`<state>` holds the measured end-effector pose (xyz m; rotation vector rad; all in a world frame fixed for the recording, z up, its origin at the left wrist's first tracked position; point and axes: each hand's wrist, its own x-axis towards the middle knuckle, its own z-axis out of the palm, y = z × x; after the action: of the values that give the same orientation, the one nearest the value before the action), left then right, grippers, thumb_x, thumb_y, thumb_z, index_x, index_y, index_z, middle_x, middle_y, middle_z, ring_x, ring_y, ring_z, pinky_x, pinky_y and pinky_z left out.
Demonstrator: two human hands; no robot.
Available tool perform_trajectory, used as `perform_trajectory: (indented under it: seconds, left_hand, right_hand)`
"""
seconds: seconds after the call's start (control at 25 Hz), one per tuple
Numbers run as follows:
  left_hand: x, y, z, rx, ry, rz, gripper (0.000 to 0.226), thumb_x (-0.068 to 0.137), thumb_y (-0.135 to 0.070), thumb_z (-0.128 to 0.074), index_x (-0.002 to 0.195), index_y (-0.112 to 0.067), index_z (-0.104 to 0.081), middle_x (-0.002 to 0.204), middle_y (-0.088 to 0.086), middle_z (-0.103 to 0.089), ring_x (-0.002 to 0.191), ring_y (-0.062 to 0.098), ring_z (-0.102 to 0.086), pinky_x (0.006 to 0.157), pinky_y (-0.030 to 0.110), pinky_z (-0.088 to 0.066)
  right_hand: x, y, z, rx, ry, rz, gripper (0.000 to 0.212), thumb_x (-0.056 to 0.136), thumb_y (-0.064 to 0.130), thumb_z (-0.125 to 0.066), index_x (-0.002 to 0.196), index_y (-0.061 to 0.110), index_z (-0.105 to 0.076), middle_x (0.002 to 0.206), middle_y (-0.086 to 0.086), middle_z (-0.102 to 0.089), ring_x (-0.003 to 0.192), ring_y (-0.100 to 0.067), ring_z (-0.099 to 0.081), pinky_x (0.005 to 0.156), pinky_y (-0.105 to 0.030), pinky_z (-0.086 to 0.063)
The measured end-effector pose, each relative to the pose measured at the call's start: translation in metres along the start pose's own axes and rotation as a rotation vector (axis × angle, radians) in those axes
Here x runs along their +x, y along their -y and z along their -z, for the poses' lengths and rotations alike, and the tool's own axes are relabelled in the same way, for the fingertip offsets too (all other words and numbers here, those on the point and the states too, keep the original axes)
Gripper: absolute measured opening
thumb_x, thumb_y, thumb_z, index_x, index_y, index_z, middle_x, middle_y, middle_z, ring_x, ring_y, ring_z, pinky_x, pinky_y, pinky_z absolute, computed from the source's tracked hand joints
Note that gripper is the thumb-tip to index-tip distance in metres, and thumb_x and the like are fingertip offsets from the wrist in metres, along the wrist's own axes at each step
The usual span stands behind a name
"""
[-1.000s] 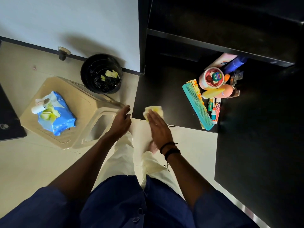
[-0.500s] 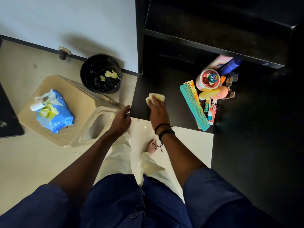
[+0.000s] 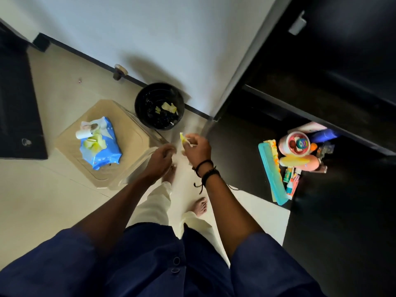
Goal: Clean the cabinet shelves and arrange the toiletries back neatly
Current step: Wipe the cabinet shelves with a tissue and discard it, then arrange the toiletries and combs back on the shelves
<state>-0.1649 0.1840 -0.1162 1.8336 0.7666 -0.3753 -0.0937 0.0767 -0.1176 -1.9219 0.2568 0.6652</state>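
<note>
While right hand (image 3: 198,146) pinches it, wipe (image 3: 182,138) yellow, crumpled

Seen from my remote station: a pale yellow wipe (image 3: 182,137) at frame centre, a blue-and-white wipes pack (image 3: 100,146) and beige stool (image 3: 132,142) centre left, a black bin (image 3: 147,95) upper centre, and a teal comb (image 3: 273,174) on the black shelf (image 3: 235,151) at right.

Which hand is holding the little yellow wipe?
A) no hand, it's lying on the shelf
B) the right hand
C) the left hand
B: the right hand, the one with black wristbands, pinches the yellow wipe in its fingertips, while the left hand beside it shows no wipe.
</note>
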Motion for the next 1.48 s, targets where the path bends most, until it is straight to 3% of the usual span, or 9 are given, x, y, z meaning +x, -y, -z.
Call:
perform_trajectory:
  seconds: [0.2,0.28,0.44,0.68,0.88,1.04,1.16,1.24,1.48]
  left_hand:
    - [0.037,-0.001,0.045,-0.044,-0.064,0.004,0.037,0.094,-0.003,-0.039,0.128,-0.006,-0.053,0.119,0.009,-0.06,0.107,0.019,-0.056,0.086,0.024,-0.045]
    - [0.054,0.001,0.061,-0.07,-0.103,0.008,0.037,0.094,-0.002,-0.04,0.129,-0.006,-0.052,0.123,0.011,-0.06,0.112,0.021,-0.055,0.094,0.028,-0.044]
    - [0.079,0.0,0.084,-0.115,-0.128,0.018,0.039,0.096,-0.002,-0.04,0.134,-0.004,-0.047,0.128,0.01,-0.056,0.11,0.015,-0.053,0.075,0.003,-0.042]
    - [0.091,0.006,0.099,-0.145,-0.136,0.022,0.038,0.098,-0.006,-0.04,0.135,-0.005,-0.046,0.134,0.013,-0.053,0.124,0.023,-0.05,0.1,0.028,-0.038]
    - [0.065,0.003,0.077,-0.133,-0.076,0.013,0.043,0.094,0.0,-0.038,0.136,-0.004,-0.045,0.131,0.014,-0.054,0.122,0.023,-0.051,0.096,0.026,-0.04]
    - [0.032,-0.014,0.052,-0.105,-0.032,-0.005,0.041,0.095,0.0,-0.037,0.135,-0.002,-0.044,0.129,0.013,-0.053,0.11,0.015,-0.052,0.079,0.011,-0.043]
    - [0.006,-0.026,0.022,-0.109,0.048,-0.036,0.041,0.096,0.0,-0.036,0.136,-0.002,-0.042,0.132,0.016,-0.051,0.12,0.024,-0.05,0.095,0.029,-0.047]
    - [-0.008,-0.035,0.001,-0.095,0.104,-0.048,0.04,0.096,-0.001,-0.036,0.136,-0.005,-0.041,0.135,0.016,-0.05,0.124,0.027,-0.049,0.103,0.043,-0.043]
    - [-0.029,-0.078,-0.061,0.14,0.197,-0.262,0.042,0.093,-0.003,-0.041,0.135,-0.007,-0.047,0.132,0.01,-0.056,0.124,0.023,-0.052,0.101,0.031,-0.041]
  right_hand:
    - [0.097,0.032,-0.052,0.127,0.032,-0.23,0.02,0.072,0.006,-0.07,0.072,0.025,-0.068,0.1,-0.011,-0.071,0.094,-0.031,-0.068,0.083,-0.047,-0.057]
    - [0.119,0.057,-0.071,0.151,0.041,-0.261,0.015,0.073,0.008,-0.069,0.085,0.016,-0.073,0.106,-0.012,-0.07,0.099,-0.032,-0.066,0.088,-0.047,-0.055]
    - [0.145,0.098,-0.097,0.045,0.08,-0.199,0.024,0.088,0.014,-0.06,0.11,0.005,-0.064,0.109,-0.006,-0.064,0.104,-0.025,-0.06,0.092,-0.041,-0.052]
    - [0.138,0.083,-0.093,-0.002,0.078,-0.209,0.015,0.089,0.003,-0.051,0.089,0.015,-0.06,0.084,0.0,-0.055,0.089,-0.023,-0.052,0.085,-0.036,-0.053]
    - [0.088,0.04,-0.062,0.033,0.04,-0.26,0.05,0.085,0.014,-0.062,0.133,0.011,-0.048,0.131,-0.009,-0.054,0.118,-0.024,-0.055,0.103,-0.041,-0.047]
    - [0.035,0.019,-0.026,0.042,0.011,-0.211,0.051,0.084,0.016,-0.066,0.133,0.013,-0.048,0.127,-0.01,-0.056,0.113,-0.022,-0.057,0.099,-0.043,-0.049]
    - [0.001,0.004,0.021,0.09,-0.046,-0.221,0.052,0.085,0.015,-0.066,0.134,0.014,-0.047,0.127,-0.01,-0.057,0.107,-0.021,-0.059,0.099,-0.043,-0.05]
    - [-0.016,-0.006,0.055,0.13,-0.121,-0.242,0.051,0.086,0.013,-0.066,0.134,0.014,-0.047,0.127,-0.008,-0.057,0.105,-0.017,-0.057,0.101,-0.04,-0.049]
    - [-0.041,-0.015,0.151,0.094,-0.399,-0.166,0.048,0.085,0.014,-0.068,0.129,0.009,-0.05,0.118,-0.004,-0.06,0.107,-0.019,-0.059,0.084,-0.017,-0.045]
